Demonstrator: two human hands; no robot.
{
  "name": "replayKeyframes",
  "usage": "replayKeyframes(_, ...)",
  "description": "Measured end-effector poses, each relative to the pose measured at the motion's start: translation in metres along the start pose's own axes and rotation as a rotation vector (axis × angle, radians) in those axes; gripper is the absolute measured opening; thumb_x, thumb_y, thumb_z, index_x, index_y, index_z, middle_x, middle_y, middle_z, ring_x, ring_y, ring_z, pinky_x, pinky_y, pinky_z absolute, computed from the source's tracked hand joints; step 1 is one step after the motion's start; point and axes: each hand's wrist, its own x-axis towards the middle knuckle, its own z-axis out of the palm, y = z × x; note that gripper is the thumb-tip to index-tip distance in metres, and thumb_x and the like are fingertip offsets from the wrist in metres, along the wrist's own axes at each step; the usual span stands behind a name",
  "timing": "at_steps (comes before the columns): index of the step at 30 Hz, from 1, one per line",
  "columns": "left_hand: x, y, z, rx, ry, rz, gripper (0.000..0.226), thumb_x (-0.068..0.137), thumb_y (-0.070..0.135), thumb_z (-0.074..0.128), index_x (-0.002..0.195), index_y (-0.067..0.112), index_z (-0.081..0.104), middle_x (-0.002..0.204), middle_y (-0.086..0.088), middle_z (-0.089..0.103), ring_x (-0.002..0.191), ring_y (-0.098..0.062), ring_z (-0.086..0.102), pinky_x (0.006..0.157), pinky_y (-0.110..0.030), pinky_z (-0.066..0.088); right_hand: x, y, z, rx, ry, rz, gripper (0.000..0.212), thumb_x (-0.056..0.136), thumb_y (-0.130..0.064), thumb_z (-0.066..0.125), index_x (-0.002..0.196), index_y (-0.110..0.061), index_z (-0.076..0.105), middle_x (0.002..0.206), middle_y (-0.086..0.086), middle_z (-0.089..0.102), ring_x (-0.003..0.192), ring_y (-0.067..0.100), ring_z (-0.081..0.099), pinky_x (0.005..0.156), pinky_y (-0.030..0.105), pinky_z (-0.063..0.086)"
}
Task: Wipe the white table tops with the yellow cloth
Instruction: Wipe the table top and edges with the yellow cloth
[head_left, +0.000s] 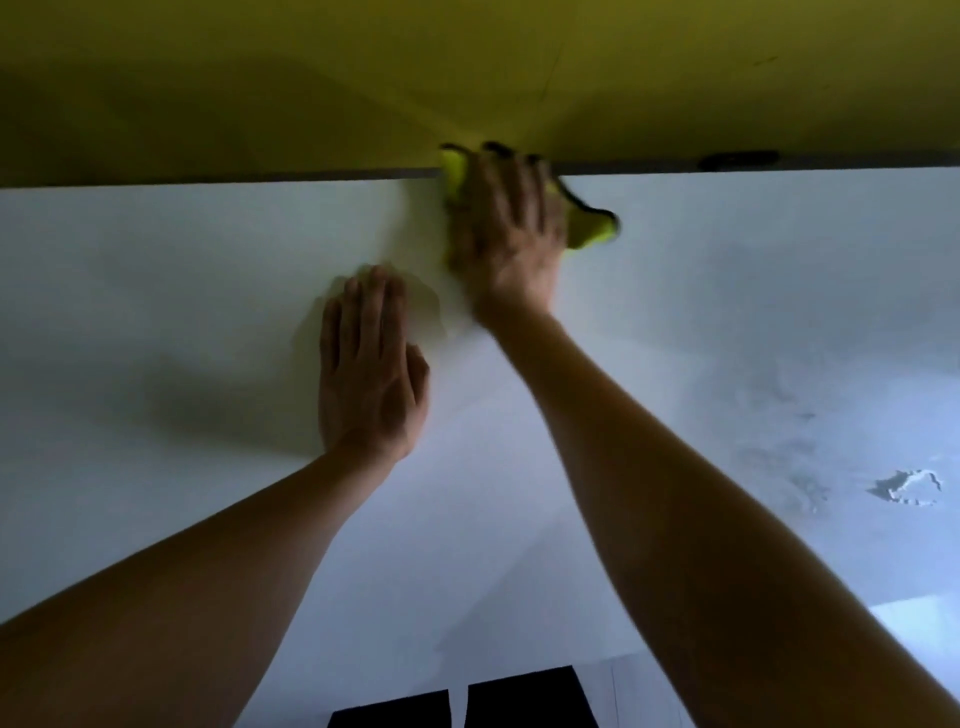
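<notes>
The white table top (182, 291) fills most of the view. My right hand (506, 228) lies flat with straight fingers on the yellow cloth (589, 231) at the table's far edge, pressing it down. Bits of the cloth show left and right of the hand; the rest is hidden under my palm. My left hand (371, 364) rests flat on the bare table, fingers straight, a little nearer and to the left of the cloth.
A yellow wall (260, 78) rises right behind the table's far edge. Wet smears and a small bright patch (911, 486) mark the table at the right. Two dark shapes (524, 699) show below the near edge.
</notes>
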Motion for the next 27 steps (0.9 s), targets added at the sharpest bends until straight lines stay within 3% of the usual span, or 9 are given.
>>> replayKeyframes(4, 0.001, 0.000, 0.000, 0.000, 0.022, -0.017, 0.066, 0.103, 0.028, 0.036, 0.162, 0.001, 0.029, 0.168, -0.021, 0.031, 0.157, -0.037, 0.027, 0.132, -0.047, 0.013, 0.007, -0.053, 0.015, 0.071, -0.142, -0.208, 0.049, 0.095, -0.046, 0.051, 0.136, -0.023, 0.060, 0.135, 0.007, 0.059, 0.134, 0.033, 0.045, 0.116, 0.043, 0.028)
replayKeyframes(7, 0.001, 0.000, 0.000, 0.004, 0.020, -0.008, 0.066, 0.104, 0.028, 0.036, 0.164, 0.003, 0.025, 0.170, -0.018, 0.027, 0.158, -0.036, 0.025, 0.132, -0.047, 0.013, 0.027, -0.039, 0.011, 0.025, -0.132, -0.214, 0.041, 0.090, -0.048, 0.054, 0.119, -0.022, 0.066, 0.107, 0.006, 0.063, 0.102, 0.032, 0.056, 0.094, 0.038, 0.038)
replayKeyframes(9, 0.001, 0.000, 0.001, -0.001, 0.014, -0.005, 0.066, 0.104, 0.028, 0.036, 0.164, 0.004, 0.024, 0.171, -0.017, 0.025, 0.159, -0.036, 0.023, 0.131, -0.048, 0.013, 0.038, -0.012, 0.003, -0.010, -0.117, -0.115, 0.041, 0.089, -0.050, 0.050, 0.111, -0.021, 0.066, 0.101, 0.010, 0.063, 0.095, 0.033, 0.057, 0.083, 0.038, 0.037)
replayKeyframes(13, 0.000, 0.000, 0.002, 0.001, 0.004, 0.004, 0.066, 0.104, 0.027, 0.035, 0.165, 0.005, 0.022, 0.172, -0.016, 0.021, 0.160, -0.034, 0.018, 0.131, -0.049, 0.013, 0.064, 0.094, -0.035, -0.193, -0.154, 0.166, 0.056, 0.091, -0.048, 0.038, 0.131, -0.013, 0.056, 0.125, 0.020, 0.056, 0.117, 0.038, 0.050, 0.095, 0.043, 0.035)
replayKeyframes(17, 0.000, 0.000, 0.003, 0.008, -0.003, 0.003, 0.068, 0.103, 0.026, 0.036, 0.165, 0.006, 0.021, 0.173, -0.017, 0.020, 0.160, -0.036, 0.018, 0.132, -0.048, 0.010, 0.077, 0.169, -0.067, -0.099, -0.124, 0.336, 0.071, 0.087, -0.053, 0.020, 0.133, -0.008, 0.050, 0.134, 0.022, 0.051, 0.129, 0.038, 0.043, 0.112, 0.045, 0.029)
replayKeyframes(21, -0.001, 0.000, 0.004, 0.009, 0.008, 0.004, 0.068, 0.102, 0.026, 0.035, 0.165, 0.006, 0.021, 0.173, -0.016, 0.019, 0.160, -0.036, 0.017, 0.132, -0.048, 0.010, 0.058, 0.140, -0.062, -0.076, -0.094, 0.340, 0.056, 0.096, -0.042, 0.034, 0.139, -0.010, 0.051, 0.148, 0.019, 0.047, 0.143, 0.035, 0.034, 0.120, 0.044, 0.022)
replayKeyframes(24, -0.001, 0.001, 0.005, 0.009, 0.012, 0.009, 0.069, 0.101, 0.026, 0.036, 0.165, 0.006, 0.021, 0.173, -0.016, 0.019, 0.160, -0.035, 0.016, 0.132, -0.047, 0.009, 0.019, 0.087, -0.042, -0.040, 0.003, 0.159, 0.054, 0.093, -0.038, 0.049, 0.140, -0.014, 0.057, 0.145, 0.016, 0.053, 0.140, 0.037, 0.042, 0.115, 0.046, 0.032)
replayKeyframes(27, -0.001, -0.002, 0.005, -0.003, 0.048, 0.021, 0.068, 0.101, 0.025, 0.040, 0.164, 0.006, 0.024, 0.172, -0.016, 0.023, 0.159, -0.036, 0.019, 0.131, -0.048, 0.012, -0.032, 0.026, -0.025, 0.078, 0.015, 0.025, 0.052, 0.091, -0.037, 0.056, 0.139, -0.015, 0.059, 0.146, 0.016, 0.052, 0.140, 0.038, 0.042, 0.116, 0.046, 0.032)
